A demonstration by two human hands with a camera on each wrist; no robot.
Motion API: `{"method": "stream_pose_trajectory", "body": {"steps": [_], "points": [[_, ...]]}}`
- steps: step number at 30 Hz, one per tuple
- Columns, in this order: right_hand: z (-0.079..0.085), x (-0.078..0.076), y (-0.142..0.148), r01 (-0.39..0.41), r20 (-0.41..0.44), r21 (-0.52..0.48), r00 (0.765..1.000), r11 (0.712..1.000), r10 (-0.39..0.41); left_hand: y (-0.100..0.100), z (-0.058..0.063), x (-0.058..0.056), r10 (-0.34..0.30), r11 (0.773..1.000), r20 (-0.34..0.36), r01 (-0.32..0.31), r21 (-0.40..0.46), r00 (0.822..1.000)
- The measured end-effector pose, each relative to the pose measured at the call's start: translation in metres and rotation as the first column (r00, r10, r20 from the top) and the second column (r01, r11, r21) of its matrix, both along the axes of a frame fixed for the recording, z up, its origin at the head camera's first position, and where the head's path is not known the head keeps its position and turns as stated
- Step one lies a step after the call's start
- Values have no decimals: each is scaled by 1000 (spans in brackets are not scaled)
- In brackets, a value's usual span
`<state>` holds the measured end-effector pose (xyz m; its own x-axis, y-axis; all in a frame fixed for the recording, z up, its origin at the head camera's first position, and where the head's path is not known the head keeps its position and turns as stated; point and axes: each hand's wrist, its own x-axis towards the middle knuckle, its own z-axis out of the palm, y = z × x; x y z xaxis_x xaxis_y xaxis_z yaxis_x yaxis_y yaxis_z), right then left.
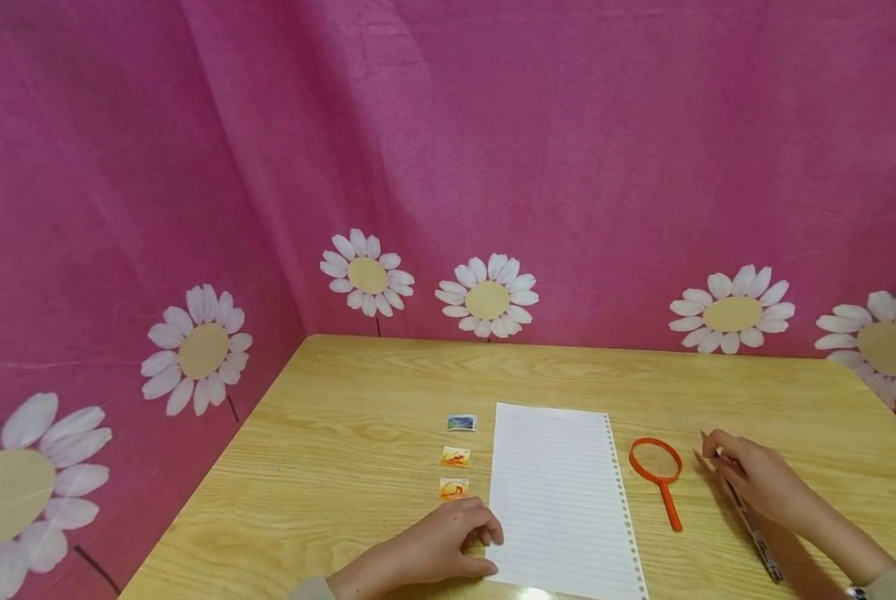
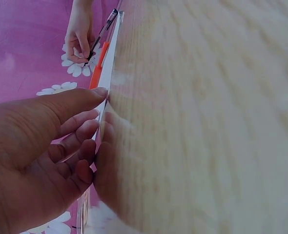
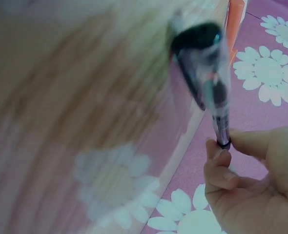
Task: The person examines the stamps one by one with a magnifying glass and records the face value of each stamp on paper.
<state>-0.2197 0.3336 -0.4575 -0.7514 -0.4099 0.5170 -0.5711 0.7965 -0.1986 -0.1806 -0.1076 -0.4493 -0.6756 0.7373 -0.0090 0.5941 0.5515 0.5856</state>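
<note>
On the right of the table, my right hand (image 1: 766, 479) pinches a pen (image 1: 753, 533) near its far end, between thumb and fingers. The right wrist view shows the pen's clear barrel (image 3: 215, 87) with a black end towards the camera. My left hand (image 1: 436, 542) rests at the left edge of a lined sheet of paper (image 1: 556, 492), with relaxed, bent fingers. Its thumb (image 2: 80, 101) and fingertips touch down along that edge. Just beyond the left hand, three small stamp-like pictures lie in a column: a blue one (image 1: 462, 423) and two yellow-orange ones (image 1: 456, 457).
An orange magnifying glass (image 1: 665, 492) lies between the paper and the right hand. The wooden table (image 1: 342, 433) ends at a pink curtain (image 1: 568, 167) printed with white daisies, which also hangs along the left side.
</note>
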Motion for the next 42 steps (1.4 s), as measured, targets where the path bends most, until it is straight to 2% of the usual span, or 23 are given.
{"method": "stream_pose_trajectory", "body": {"steps": [5, 9, 17, 25, 27, 30, 34, 38, 42], "points": [[2, 1, 0, -51, -13, -15, 999, 999, 51, 0, 1, -1, 9, 1000, 8, -9, 0, 1000], [1, 2, 3, -84, -74, -10, 994, 996, 83, 0, 1, -1, 5, 1000, 4, -5, 0, 1000], [4, 6, 15, -74, -150, 125, 984, 989, 93, 0, 1, -1, -3, 1000, -17, 2, -9, 1000], [5, 10, 17, -69, -313, 178, 942, 982, 123, 0, 3, -1, -5, 1000, -8, 5, -20, 1000], [6, 12, 13, -66, -314, 159, 943, 985, 114, 1, 4, 0, -5, 1000, -4, 4, -23, 1000], [8, 17, 5, -93, -255, 82, 960, 992, 111, 1, 4, 0, -2, 999, -11, 2, -35, 1000], [13, 24, -10, -124, -117, -72, 986, 990, 115, 1, 4, 1, -3, 999, -9, 3, -41, 1000], [20, 30, -25, -74, -14, -217, 997, 973, 72, 1, 3, 1, -9, 999, 1, 9, -40, 1000], [27, 34, -35, -15, 69, -342, 997, 940, 41, 1, 1, 1, -13, 999, -1, 13, -33, 1000]]}}
